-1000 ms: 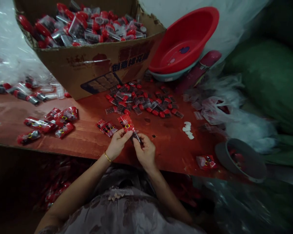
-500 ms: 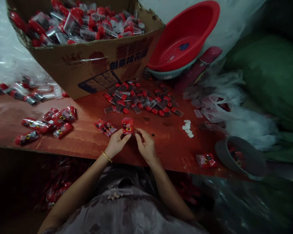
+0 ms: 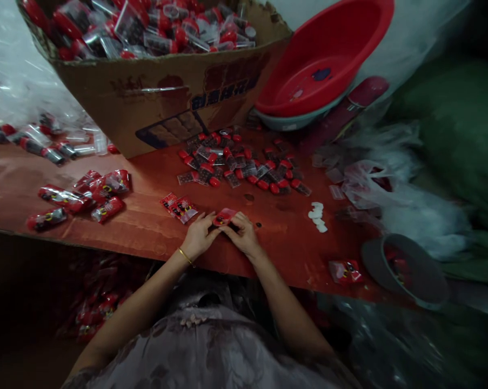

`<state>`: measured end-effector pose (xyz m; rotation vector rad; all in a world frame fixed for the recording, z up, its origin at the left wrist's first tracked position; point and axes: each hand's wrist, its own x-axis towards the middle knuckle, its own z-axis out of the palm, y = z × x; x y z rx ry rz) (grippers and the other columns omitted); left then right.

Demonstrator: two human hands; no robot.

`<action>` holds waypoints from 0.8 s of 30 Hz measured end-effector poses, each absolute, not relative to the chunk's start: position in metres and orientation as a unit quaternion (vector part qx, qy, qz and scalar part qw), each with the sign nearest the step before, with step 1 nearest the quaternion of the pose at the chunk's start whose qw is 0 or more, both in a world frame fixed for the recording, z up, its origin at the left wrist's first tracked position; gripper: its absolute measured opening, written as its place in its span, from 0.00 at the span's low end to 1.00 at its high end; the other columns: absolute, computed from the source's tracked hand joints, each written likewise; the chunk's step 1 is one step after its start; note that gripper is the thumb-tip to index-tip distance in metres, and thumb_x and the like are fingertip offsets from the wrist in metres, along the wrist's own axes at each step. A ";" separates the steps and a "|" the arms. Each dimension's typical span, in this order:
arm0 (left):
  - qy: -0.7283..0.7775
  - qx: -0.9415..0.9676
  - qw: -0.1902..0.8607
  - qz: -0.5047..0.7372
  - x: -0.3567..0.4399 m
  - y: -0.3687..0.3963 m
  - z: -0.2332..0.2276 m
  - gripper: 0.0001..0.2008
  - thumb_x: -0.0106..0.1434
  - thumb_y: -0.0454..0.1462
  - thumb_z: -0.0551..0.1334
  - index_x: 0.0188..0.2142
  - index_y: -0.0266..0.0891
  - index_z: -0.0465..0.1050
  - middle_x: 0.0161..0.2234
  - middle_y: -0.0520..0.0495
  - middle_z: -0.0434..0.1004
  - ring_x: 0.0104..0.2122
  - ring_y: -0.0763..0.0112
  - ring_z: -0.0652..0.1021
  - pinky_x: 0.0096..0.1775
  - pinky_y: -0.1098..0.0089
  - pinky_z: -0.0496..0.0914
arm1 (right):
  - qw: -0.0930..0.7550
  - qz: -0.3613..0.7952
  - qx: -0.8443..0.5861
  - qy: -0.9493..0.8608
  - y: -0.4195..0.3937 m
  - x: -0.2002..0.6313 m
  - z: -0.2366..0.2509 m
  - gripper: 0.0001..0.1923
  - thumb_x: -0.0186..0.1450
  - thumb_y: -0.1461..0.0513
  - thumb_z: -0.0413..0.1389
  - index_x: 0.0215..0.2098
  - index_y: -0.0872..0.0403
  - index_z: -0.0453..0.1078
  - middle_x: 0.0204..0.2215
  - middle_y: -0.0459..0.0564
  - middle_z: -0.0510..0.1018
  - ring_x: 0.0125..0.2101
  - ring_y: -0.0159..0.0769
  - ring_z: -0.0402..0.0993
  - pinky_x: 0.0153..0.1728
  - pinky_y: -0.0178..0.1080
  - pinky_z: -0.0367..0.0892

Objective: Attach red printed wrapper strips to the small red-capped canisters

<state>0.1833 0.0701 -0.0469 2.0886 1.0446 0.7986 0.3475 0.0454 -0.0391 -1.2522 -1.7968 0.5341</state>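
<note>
Between my two hands is a small red printed plastic packet [image 3: 224, 216], tilted a little above the table. My left hand [image 3: 199, 236] pinches its left side, and a gold bangle circles that wrist. My right hand [image 3: 242, 234] has its fingers closed on the packet's right side, with both thumbs close together at the lower edge. Just left of my left hand lie flat red packets [image 3: 182, 208], partly overlapping. Beyond my hands spreads a pile of small clear tubes with red caps [image 3: 244, 165] and dark contents.
A cardboard box [image 3: 162, 102] full of red-capped tubes stands behind. Filled red packets [image 3: 108, 209] lie at left. To the right are a red basin [image 3: 308, 81], white pieces [image 3: 317, 217], a plastic bag [image 3: 422, 216], a grey bowl [image 3: 375, 262] and another packet [image 3: 345, 272].
The packet has tipped from upright to a flatter slant. My right hand has come in and closed on its right side. The whole view has shifted slightly.
</note>
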 end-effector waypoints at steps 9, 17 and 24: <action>0.396 0.806 0.312 0.311 0.186 0.068 -0.051 0.14 0.59 0.32 0.58 0.46 0.39 0.71 0.47 0.43 0.77 0.54 0.61 0.70 0.58 0.52 0.58 | 0.407 0.220 -0.494 -0.736 0.050 0.348 -0.023 0.20 0.54 0.49 0.61 0.41 0.50 0.73 0.39 0.52 0.73 0.42 0.41 0.69 0.44 0.44 0.65; 0.420 0.779 0.327 0.331 0.186 0.064 -0.053 0.23 0.55 0.29 0.57 0.52 0.36 0.65 0.52 0.38 0.72 0.57 0.56 0.65 0.58 0.48 0.55 | 0.415 0.223 -0.507 -0.722 0.060 0.343 -0.046 0.13 0.56 0.50 0.60 0.26 0.51 0.73 0.28 0.48 0.77 0.32 0.38 0.71 0.39 0.44 0.66; 0.384 0.744 0.394 0.379 0.182 0.065 -0.032 0.21 0.57 0.36 0.59 0.52 0.39 0.66 0.51 0.42 0.73 0.54 0.58 0.69 0.57 0.53 0.58 | 0.393 0.224 -0.526 -0.720 0.056 0.347 -0.055 0.13 0.56 0.50 0.60 0.29 0.49 0.75 0.30 0.49 0.79 0.36 0.40 0.74 0.43 0.47 0.66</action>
